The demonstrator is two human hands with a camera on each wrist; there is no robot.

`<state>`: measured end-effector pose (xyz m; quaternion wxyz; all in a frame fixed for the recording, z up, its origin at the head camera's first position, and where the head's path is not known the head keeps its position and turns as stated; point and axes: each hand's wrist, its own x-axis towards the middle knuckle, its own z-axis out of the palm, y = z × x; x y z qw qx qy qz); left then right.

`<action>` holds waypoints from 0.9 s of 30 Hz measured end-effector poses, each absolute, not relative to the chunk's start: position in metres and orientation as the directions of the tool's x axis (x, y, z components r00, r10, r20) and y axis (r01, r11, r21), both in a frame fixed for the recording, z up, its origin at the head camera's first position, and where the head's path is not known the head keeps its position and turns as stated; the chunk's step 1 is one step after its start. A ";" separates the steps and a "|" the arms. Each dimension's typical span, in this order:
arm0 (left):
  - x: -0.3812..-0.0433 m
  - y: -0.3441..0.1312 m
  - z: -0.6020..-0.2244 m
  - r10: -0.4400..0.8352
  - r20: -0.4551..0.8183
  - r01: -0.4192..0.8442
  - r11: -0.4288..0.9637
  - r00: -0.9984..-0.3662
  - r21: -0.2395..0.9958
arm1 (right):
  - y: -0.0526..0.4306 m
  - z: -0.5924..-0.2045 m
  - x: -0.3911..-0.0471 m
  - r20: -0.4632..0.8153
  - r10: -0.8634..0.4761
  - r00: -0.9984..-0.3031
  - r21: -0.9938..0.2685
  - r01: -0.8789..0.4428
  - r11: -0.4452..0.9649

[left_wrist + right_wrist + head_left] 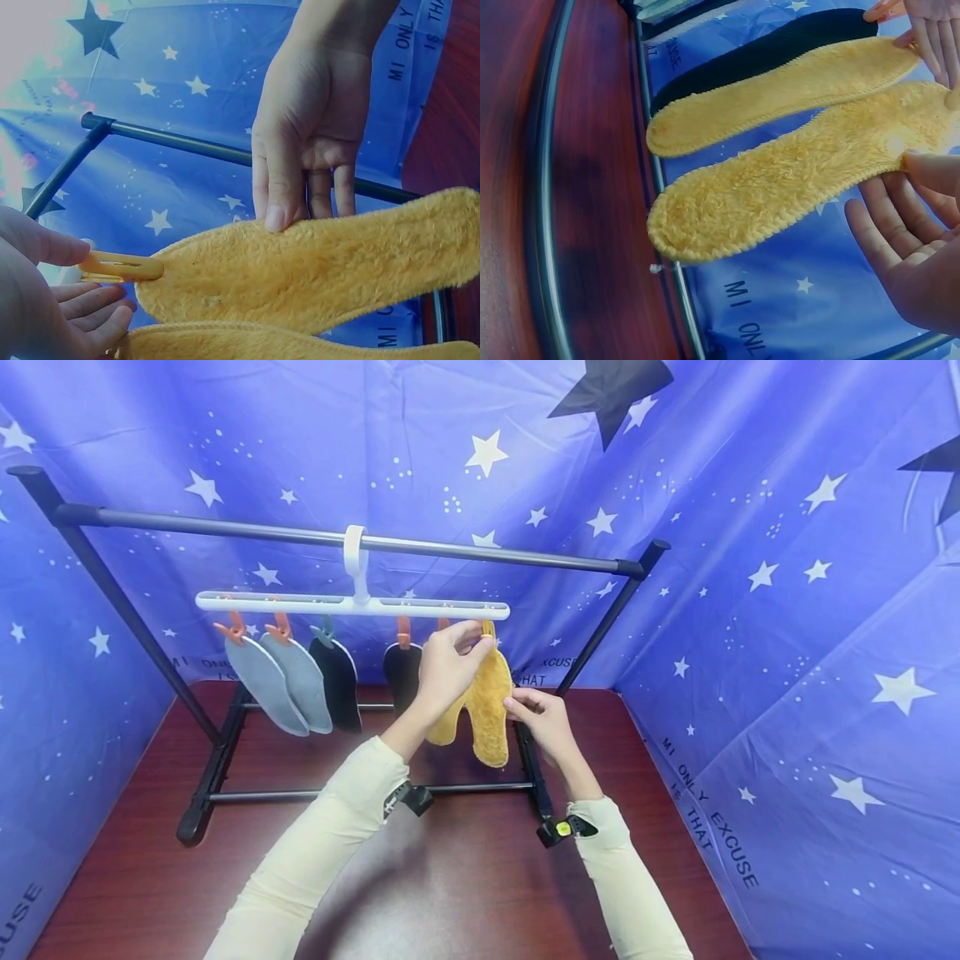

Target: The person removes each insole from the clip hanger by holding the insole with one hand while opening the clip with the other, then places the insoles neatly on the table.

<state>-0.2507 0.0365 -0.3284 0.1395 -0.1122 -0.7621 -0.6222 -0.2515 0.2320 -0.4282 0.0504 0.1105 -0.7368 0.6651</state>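
My left hand point(450, 667) is at the right end of a white hanger point(300, 604), its thumb and fingers pinching a yellow clothespin point(124, 266). That clothespin bites the top of a fuzzy yellow insole point(491, 714), which hangs toe down. My right hand point(546, 722) holds the insole's right edge, thumb point(276, 217) on the fuzzy face and fingers behind. Just left of it hangs a second yellow insole point(780, 94), its top hidden behind my left hand in the head view. Beyond that is a black insole point(765, 56) on an orange clothespin point(403, 632).
Two grey insoles point(258, 685) on orange clothespins and another black insole point(335, 685) on a green clothespin point(323, 632) hang at the hanger's left. The hanger hooks over a black metal rack point(247, 529) standing on a reddish-brown table point(450, 877). Blue star-patterned cloth point(420, 435) surrounds it.
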 end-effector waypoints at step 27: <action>-0.251 0.040 -0.339 -0.008 0.350 0.350 0.012 -0.937 0.937 | 0.238 -0.433 -0.244 0.147 -0.136 -0.980 -0.989 -0.149 0.000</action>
